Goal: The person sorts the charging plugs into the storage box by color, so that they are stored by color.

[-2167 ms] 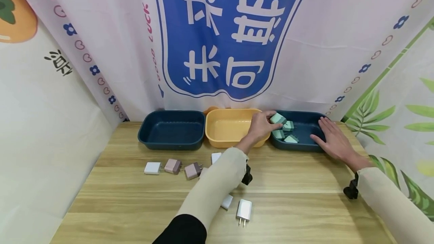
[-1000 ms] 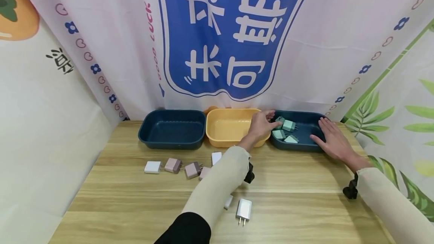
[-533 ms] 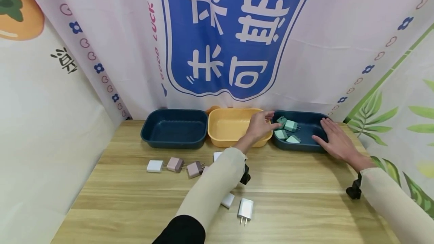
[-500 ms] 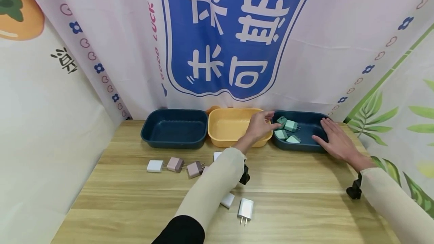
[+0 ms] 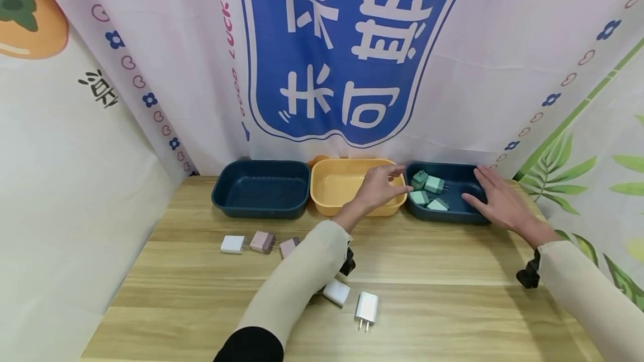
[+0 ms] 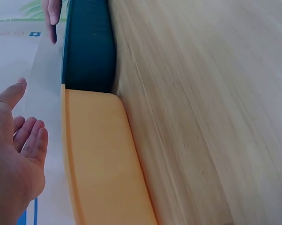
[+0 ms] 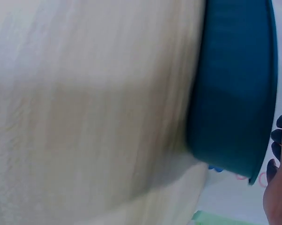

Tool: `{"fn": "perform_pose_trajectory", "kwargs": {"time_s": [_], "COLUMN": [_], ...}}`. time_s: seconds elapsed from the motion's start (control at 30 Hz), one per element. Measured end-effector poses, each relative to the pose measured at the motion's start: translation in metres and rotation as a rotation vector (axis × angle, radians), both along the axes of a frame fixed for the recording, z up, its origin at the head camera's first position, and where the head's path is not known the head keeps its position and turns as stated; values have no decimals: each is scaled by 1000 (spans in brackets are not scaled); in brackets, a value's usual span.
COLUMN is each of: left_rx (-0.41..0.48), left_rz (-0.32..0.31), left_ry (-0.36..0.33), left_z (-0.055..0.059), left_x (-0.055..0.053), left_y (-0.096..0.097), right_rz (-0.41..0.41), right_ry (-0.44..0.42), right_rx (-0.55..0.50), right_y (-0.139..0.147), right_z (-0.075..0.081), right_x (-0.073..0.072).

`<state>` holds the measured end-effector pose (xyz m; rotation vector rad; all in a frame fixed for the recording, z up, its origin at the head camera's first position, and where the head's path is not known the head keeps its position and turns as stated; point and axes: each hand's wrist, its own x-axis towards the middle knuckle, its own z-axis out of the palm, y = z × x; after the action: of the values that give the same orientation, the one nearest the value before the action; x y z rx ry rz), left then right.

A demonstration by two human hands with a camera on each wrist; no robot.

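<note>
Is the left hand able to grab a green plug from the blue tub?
Probably yes. The left hand holds nothing and is close beside the open-topped blue tub. The right hand is at the tub's other end, so nothing seems to block the nearest green plug.

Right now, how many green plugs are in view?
4, all in the right-hand navy bin: back-left plug, back-right plug, front-left plug, front-right plug. Others could be hidden behind the left sleeve.
</note>
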<state>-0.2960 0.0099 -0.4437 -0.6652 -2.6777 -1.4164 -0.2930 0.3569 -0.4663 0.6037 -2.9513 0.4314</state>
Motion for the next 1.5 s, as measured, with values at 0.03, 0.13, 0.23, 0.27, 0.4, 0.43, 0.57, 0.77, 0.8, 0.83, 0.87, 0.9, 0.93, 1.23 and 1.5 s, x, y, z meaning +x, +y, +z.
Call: {"fn": "perform_pose_trajectory", "kwargs": {"time_s": [0.03,0.13,0.23,0.27,0.4,0.43,0.57,0.77,0.8,0.83,0.87,0.9,0.93,1.23,1.5], "left_rx": [-10,-38,-56,-62,-96,-111,-174,-207,-207,-212,-217,-222,-230,-287,-317], "left_rz": [-4,-21,-45,-54,-89,-96,-121,-160,-163,-163,-163,-165,-168,-226,-263], "left_ry": [4,21,36,40,62,72,111,113,110,107,106,107,113,169,175], "left_z": [2,5,9,10,17,19,25,31,31,31,31,30,29,19,14], "left_x": [1,5,9,11,18,20,29,46,49,52,55,58,61,83,102], "left_y": [-2,-8,-14,-16,-25,-27,-34,-47,-49,-51,-54,-56,-57,-69,-79], "right_rz": [5,24,51,58,89,98,130,147,151,155,159,162,165,220,274], "right_ry": [1,1,1,3,10,9,2,-9,-7,-7,-8,-9,-12,0,6], "right_rx": [3,15,28,28,31,31,54,112,117,123,124,129,133,134,122], "right_y": [-2,-10,-19,-21,-34,-38,-52,-70,-73,-76,-79,-82,-85,-115,-141], "right_z": [2,6,9,10,16,17,24,27,27,27,27,27,27,20,17], "right_x": [0,-2,-2,-2,-1,-1,0,-3,-3,-4,-4,-4,-5,-7,-7]}}
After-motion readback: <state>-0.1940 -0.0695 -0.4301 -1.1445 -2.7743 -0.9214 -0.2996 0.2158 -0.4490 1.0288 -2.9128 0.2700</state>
